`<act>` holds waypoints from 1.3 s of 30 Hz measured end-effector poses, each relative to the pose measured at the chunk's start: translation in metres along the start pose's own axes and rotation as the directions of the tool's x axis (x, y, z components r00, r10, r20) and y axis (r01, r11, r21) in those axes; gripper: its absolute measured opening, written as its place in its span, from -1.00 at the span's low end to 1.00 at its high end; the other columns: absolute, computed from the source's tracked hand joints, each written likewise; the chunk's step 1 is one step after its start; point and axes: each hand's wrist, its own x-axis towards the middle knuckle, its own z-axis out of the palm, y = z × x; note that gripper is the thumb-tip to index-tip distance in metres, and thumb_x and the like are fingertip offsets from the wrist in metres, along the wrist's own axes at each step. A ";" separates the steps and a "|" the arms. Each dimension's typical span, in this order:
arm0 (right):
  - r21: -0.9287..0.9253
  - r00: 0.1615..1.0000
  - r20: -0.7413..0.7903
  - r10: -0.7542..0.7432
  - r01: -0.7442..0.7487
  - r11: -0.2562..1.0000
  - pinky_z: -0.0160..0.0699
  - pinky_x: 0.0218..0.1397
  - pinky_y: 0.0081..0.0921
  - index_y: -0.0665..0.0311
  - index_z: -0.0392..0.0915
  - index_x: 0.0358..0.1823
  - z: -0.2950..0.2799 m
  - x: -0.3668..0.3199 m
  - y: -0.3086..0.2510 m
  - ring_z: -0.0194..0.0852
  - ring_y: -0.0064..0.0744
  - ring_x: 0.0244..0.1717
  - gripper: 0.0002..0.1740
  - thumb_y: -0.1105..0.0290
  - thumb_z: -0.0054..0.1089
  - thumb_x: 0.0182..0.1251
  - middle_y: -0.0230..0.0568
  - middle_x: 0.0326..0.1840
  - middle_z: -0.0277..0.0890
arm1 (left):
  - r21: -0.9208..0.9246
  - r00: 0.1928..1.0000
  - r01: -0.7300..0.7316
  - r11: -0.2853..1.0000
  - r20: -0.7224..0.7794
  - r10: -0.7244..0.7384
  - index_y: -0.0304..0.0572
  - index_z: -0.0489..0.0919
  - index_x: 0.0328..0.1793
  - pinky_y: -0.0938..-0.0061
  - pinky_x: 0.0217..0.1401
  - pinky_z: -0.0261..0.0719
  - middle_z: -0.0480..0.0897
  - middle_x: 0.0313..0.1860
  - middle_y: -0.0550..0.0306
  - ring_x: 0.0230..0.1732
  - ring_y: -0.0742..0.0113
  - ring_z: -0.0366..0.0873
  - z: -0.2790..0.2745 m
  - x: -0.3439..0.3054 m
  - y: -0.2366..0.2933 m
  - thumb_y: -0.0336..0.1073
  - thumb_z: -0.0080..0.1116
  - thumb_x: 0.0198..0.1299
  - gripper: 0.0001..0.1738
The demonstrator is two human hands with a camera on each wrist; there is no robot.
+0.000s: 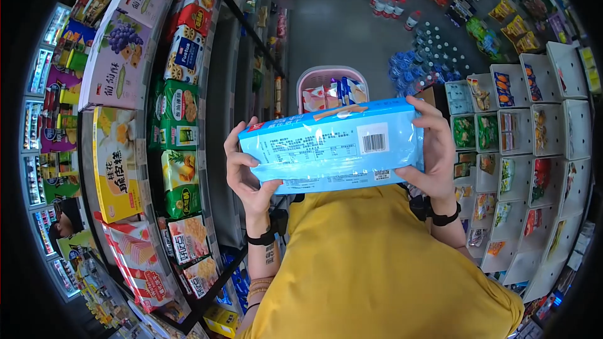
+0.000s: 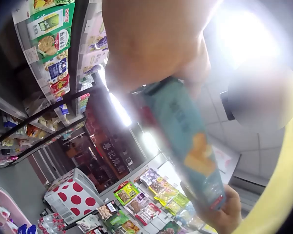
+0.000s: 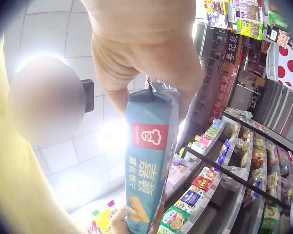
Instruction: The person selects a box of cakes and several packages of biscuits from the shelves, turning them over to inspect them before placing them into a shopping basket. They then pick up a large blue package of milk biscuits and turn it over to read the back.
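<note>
A long blue pack of wafer biscuits (image 1: 326, 144) is held up in front of the chest, its printed side with a barcode facing the head camera. My left hand (image 1: 249, 172) grips its left end, thumb along the lower edge and fingers round the side. The other end is in my right hand (image 1: 438, 154), fingers over the top corner and thumb beneath. In the right wrist view the narrow side of the pack (image 3: 147, 161) shows a red logo and a wafer picture. The left wrist view shows the pack (image 2: 185, 131) tilted and blurred.
Beyond the pack, a pink basket (image 1: 302, 85) on the floor holds several packets. Shelves of boxed biscuits (image 1: 119, 157) line the left, with white snack bins (image 1: 515, 169) on the right. Bottled drinks (image 1: 408, 63) stand on the floor ahead. A dotted box (image 2: 73, 197) appears in the left wrist view.
</note>
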 end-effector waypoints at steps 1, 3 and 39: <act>-0.003 1.000 0.000 0.005 -0.005 1.000 0.09 0.66 -0.10 0.24 0.44 0.34 0.004 -0.001 0.000 0.18 -0.01 0.64 -0.22 0.48 0.57 0.02 0.18 0.63 0.25 | -0.010 1.000 0.014 1.000 -0.009 -0.015 -0.02 0.45 -0.13 -0.17 0.65 0.26 0.34 0.58 -0.19 0.62 -0.36 0.32 -0.003 -0.002 -0.001 -0.20 0.59 -0.01 -0.52; 0.003 1.000 -0.002 0.023 -0.023 1.000 0.08 0.67 -0.10 0.24 0.44 0.34 0.009 -0.003 0.000 0.18 -0.01 0.65 -0.22 0.48 0.57 0.02 0.18 0.63 0.25 | -0.025 0.999 0.037 0.999 -0.013 -0.038 -0.02 0.45 -0.13 -0.16 0.64 0.28 0.34 0.58 -0.18 0.62 -0.34 0.33 -0.007 -0.006 -0.001 -0.21 0.62 -0.02 -0.50; 0.172 0.974 0.219 0.061 -0.100 0.980 0.10 0.71 -0.10 0.35 0.31 0.54 -0.007 0.059 0.039 0.14 -0.01 0.69 -0.07 0.45 0.52 0.08 0.24 0.72 0.07 | 0.108 0.976 0.033 0.994 -0.218 -0.009 -0.05 0.47 -0.09 -0.09 0.64 0.33 0.33 0.57 -0.14 0.63 -0.26 0.33 0.015 -0.019 0.013 -0.35 0.61 0.00 -0.52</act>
